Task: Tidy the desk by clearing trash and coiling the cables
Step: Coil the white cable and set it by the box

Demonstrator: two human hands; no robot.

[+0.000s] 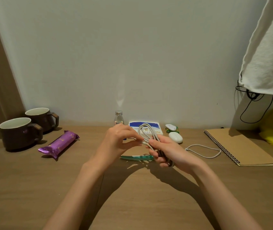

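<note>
Cable [154,136] over wooden desk [32,188], pale wall [115,55]

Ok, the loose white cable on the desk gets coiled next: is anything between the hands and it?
Nothing visible does. The loose cable lies on the desk just right of the right hand, short of the notebook. That hand and the left hand both hold the coiled cable.

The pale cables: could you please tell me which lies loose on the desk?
The looped cable beside the notebook; the other cable is bundled in the right hand, its end pinched by the left hand.
</note>
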